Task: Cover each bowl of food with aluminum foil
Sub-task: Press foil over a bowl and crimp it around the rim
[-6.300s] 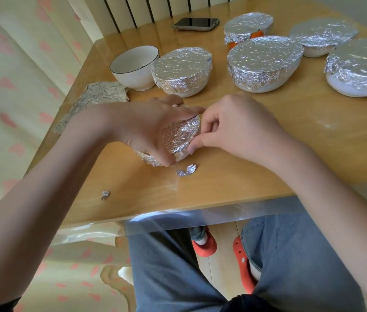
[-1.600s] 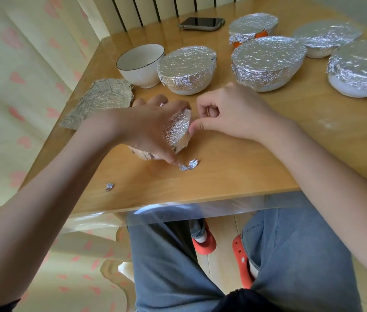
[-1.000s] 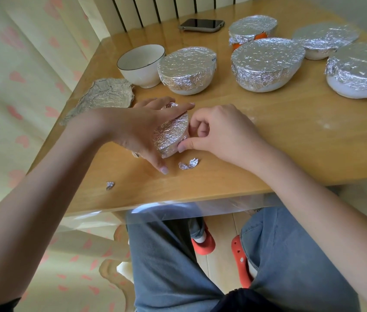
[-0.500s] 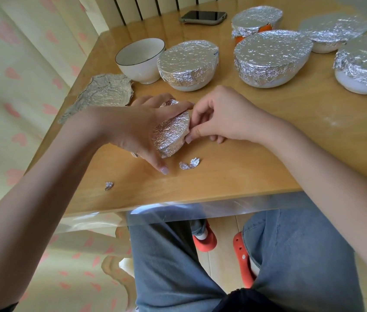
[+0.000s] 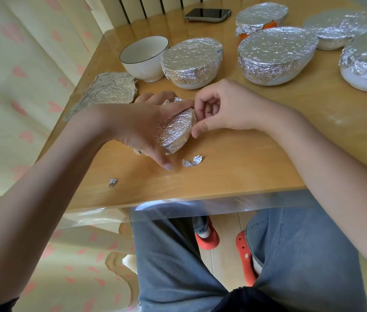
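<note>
A small foil-wrapped bowl [image 5: 174, 131] was held tilted on its side near the centre of the frame, just above the wooden desk [image 5: 256, 158]. It was clasped by the left hand [image 5: 142, 129], whose grip was wrapped over the foil from the left, one finger reaching down to the desk surface. The right hand [image 5: 220, 111] was set against the bowl's right rim, its grip narrow, with thumb and curled fingers at the foil edge; whether foil was actually pinched there could not be told. Two torn foil scraps [image 5: 192, 161] lay just below the bowl, and a smaller scrap [image 5: 112, 182] lay further to the lower left. A crumpled foil sheet [image 5: 108, 91] was spread to the left of centre, beside an uncovered white bowl [image 5: 144, 57]. Foil-covered bowls were ranged across the upper right of the frame, the nearest [image 5: 192, 61] touching or nearly touching the white bowl. A phone [image 5: 208, 14] lay at the top.
</note>
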Motion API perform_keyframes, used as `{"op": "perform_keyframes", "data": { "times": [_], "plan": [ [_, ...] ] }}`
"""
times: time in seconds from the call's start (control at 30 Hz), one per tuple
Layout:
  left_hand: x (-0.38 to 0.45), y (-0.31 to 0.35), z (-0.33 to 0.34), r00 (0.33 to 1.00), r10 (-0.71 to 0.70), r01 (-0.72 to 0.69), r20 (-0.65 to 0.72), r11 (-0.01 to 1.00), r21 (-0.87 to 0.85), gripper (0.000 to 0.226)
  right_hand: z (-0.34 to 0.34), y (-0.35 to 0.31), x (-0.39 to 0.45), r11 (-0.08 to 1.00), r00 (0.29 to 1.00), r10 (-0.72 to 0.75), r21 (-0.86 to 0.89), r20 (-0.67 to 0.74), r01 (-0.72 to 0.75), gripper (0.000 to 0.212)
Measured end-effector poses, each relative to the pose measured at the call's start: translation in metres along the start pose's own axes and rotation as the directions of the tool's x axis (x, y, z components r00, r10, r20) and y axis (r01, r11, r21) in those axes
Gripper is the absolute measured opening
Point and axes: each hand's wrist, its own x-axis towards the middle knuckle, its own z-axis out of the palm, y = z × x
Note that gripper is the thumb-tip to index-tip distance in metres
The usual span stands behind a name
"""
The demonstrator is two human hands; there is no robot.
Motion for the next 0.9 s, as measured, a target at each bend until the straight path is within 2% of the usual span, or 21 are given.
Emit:
{"op": "perform_keyframes", "data": {
  "times": [0.2, 0.33, 0.43, 0.5, 0.6, 0.7, 0.77, 0.9],
  "plan": [
    [0.000, 0.001, 0.001, 1.000, 0.001, -0.001, 0.002, 1.000, -0.007, 0.125, 0.005, -0.001, 0.004, 0.996, 0.996, -0.018, -0.092, -0.083, 0.010, 0.039],
    [0.001, 0.001, 0.000, 1.000, 0.005, -0.005, -0.006, 1.000, 0.005, 0.127, 0.001, 0.002, -0.001, 0.998, 1.000, -0.025, 0.060, 0.003, 0.025, 0.036],
    [0.001, 0.001, 0.000, 1.000, 0.010, -0.010, -0.016, 1.000, -0.012, 0.126, 0.002, 0.002, 0.004, 0.997, 0.999, -0.010, 0.070, -0.030, 0.012, 0.032],
    [0.003, 0.000, 0.001, 0.999, 0.021, -0.022, -0.031, 1.000, -0.022, 0.124, 0.002, 0.002, 0.003, 1.000, 0.997, 0.005, 0.024, -0.071, -0.003, 0.025],
    [0.003, -0.002, 0.001, 0.997, 0.062, -0.063, -0.050, 0.998, -0.026, 0.121, -0.003, 0.009, -0.010, 0.995, 0.995, 0.064, 0.077, -0.072, -0.058, 0.005],
    [0.000, -0.013, 0.001, 0.982, 0.190, -0.191, -0.021, 0.980, -0.063, 0.121, -0.003, 0.013, -0.026, 0.987, 0.983, 0.100, 0.139, -0.152, -0.079, 0.011],
    [-0.001, -0.019, 0.002, 0.972, 0.236, -0.235, 0.011, 0.971, -0.050, 0.126, 0.005, 0.008, -0.030, 0.987, 0.985, 0.093, 0.142, -0.148, -0.072, 0.019],
    [-0.002, -0.019, 0.002, 0.980, 0.188, -0.187, 0.062, 0.982, -0.016, 0.148, 0.017, -0.002, -0.032, 0.989, 0.979, 0.135, 0.074, -0.155, -0.124, 0.051]
  ]
}}
